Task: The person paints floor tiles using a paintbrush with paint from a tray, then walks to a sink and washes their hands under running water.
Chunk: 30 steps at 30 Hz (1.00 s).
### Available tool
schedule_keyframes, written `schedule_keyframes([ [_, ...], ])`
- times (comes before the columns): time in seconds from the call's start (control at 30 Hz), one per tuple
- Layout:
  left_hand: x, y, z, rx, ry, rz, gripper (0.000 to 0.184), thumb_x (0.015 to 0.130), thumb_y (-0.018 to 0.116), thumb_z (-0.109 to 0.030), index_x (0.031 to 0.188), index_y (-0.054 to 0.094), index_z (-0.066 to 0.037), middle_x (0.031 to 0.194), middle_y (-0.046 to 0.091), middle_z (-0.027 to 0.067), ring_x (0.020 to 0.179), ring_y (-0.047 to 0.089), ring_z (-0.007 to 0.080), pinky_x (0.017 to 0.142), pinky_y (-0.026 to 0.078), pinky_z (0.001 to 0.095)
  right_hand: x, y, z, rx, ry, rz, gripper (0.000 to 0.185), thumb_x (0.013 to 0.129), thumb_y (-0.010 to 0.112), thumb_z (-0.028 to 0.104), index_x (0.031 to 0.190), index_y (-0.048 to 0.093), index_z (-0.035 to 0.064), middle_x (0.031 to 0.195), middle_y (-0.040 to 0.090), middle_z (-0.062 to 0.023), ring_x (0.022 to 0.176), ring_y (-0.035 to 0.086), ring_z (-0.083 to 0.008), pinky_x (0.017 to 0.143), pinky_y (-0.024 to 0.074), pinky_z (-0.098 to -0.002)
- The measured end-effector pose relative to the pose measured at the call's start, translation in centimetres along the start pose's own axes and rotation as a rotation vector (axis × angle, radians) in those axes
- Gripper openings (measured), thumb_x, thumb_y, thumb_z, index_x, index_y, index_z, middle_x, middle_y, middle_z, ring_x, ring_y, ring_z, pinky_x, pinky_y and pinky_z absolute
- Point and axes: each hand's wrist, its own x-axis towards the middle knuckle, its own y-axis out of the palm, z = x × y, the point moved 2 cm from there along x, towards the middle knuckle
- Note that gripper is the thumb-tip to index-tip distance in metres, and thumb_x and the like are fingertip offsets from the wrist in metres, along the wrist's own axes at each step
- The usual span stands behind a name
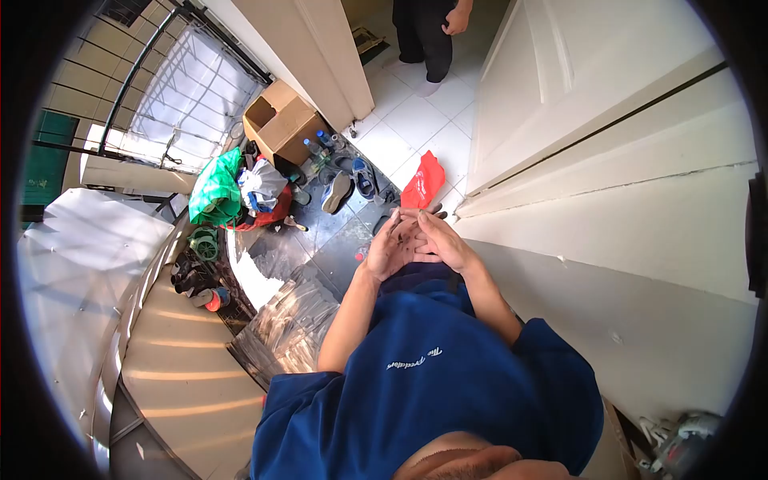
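Observation:
My left hand (390,249) is raised in front of my waist, palm up and open, with dark smudges on the palm and fingers. Beside it, my right hand (445,242) is also open, its fingers stretched toward the left hand so that the two meet or overlap, cupped. No object shows clearly in either hand. Just beyond the fingertips, a red plastic bag (424,181) lies at the edge of the white tiles. A pair of sneakers (337,193) stands on the dark tiles left of it.
A cardboard box (282,124), bottles (323,139), a green bag (216,189) and a white plastic bag (262,186) crowd the left side. Clear plastic sheeting (293,318) covers the floor nearby. A white door (552,88) stands at right. Another person (426,36) is in the doorway.

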Motion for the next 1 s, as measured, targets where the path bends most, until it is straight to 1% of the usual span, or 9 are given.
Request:
schedule_keyframes([
  [0.37,14.1,1.9,-8.5,0.201,-0.154,0.195,0.085,0.101,0.021,-0.068,0.154,0.034,-0.003,0.147,0.048,0.0165,0.127,0.055,0.0317,0.106,0.045,0.0497,3.5,-6.7,9.0,0.319,-0.252,-0.268,0.064,0.108,0.033,0.054,0.144,0.048,0.0033,0.127,0.059,-0.0132,0.111,0.062,-0.0204,0.097,0.0503,-0.0364],
  [0.5,20.2,1.0,-10.7,0.137,-0.350,0.440,0.095,0.097,0.015,-0.076,0.154,0.034,-0.003,0.146,0.048,0.0182,0.128,0.055,0.0346,0.107,0.043,0.0537,5.0,-9.9,10.3,0.394,-0.341,-0.408,0.065,0.108,0.031,0.052,0.148,0.040,0.0013,0.140,0.052,-0.0130,0.125,0.054,-0.0255,0.105,0.0447,-0.0411],
  [0.57,23.9,-0.3,-11.4,0.005,-0.522,0.564,0.097,0.095,0.014,-0.079,0.157,0.030,-0.005,0.148,0.043,0.0137,0.131,0.051,0.0361,0.105,0.039,0.0670,5.7,-11.5,10.7,0.437,-0.395,-0.507,0.066,0.109,0.030,0.051,0.151,0.035,0.0007,0.143,0.050,-0.0131,0.127,0.052,-0.0287,0.105,0.0442,-0.0432],
  [0.63,28.1,-1.4,-11.3,0.028,-0.662,0.545,0.096,0.095,0.016,-0.078,0.157,0.030,-0.006,0.147,0.042,0.0126,0.132,0.050,0.0377,0.105,0.038,0.0694,6.5,-14.6,10.8,0.449,-0.400,-0.560,0.070,0.107,0.031,0.053,0.154,0.029,0.0009,0.138,0.052,-0.0180,0.123,0.056,-0.0333,0.102,0.0463,-0.0459],
  [0.7,32.1,-0.2,-12.5,0.090,-0.715,0.595,0.093,0.097,0.020,-0.077,0.157,0.031,-0.007,0.144,0.045,0.0127,0.131,0.051,0.0366,0.106,0.040,0.0665,7.8,-17.4,11.4,0.462,-0.402,-0.644,0.073,0.106,0.033,0.055,0.154,0.029,0.0006,0.135,0.053,-0.0206,0.119,0.059,-0.0342,0.100,0.0476,-0.0466],
  [0.8,40.2,-0.9,-15.8,0.227,-0.837,0.439,0.092,0.097,0.023,-0.076,0.155,0.033,-0.005,0.143,0.044,0.0124,0.129,0.052,0.0329,0.106,0.044,0.0575,13.4,-22.2,14.2,0.516,-0.454,-0.817,0.077,0.104,0.035,0.060,0.150,0.034,-0.0016,0.131,0.054,-0.0226,0.116,0.061,-0.0344,0.098,0.0494,-0.0461],
  [0.9,46.0,0.4,-24.6,0.382,-0.779,0.467,0.091,0.098,0.023,-0.076,0.153,0.036,-0.005,0.142,0.046,0.0111,0.129,0.052,0.0313,0.104,0.046,0.0571,20.6,-24.8,19.5,0.607,-0.497,-0.851,0.075,0.105,0.035,0.058,0.147,0.037,-0.0030,0.131,0.054,-0.0229,0.119,0.059,-0.0335,0.101,0.0479,-0.0460],
  [0.97,49.0,-0.3,-30.1,0.397,-0.758,0.299,0.091,0.097,0.023,-0.076,0.148,0.044,-0.004,0.144,0.048,0.0104,0.129,0.053,0.0329,0.103,0.047,0.0570,25.8,-27.3,24.0,0.615,-0.504,-0.797,0.073,0.105,0.035,0.057,0.147,0.037,-0.0029,0.131,0.054,-0.0226,0.122,0.057,-0.0335,0.103,0.0465,-0.0461],
  [1.0,51.0,-1.1,-33.0,0.297,-0.769,0.406,0.092,0.097,0.021,-0.077,0.146,0.047,-0.004,0.140,0.052,0.0115,0.127,0.055,0.0347,0.103,0.046,0.0574,28.1,-27.5,26.4,0.630,-0.477,-0.789,0.071,0.106,0.034,0.055,0.147,0.038,-0.0018,0.134,0.053,-0.0210,0.125,0.055,-0.0322,0.105,0.0443,-0.0452],
])
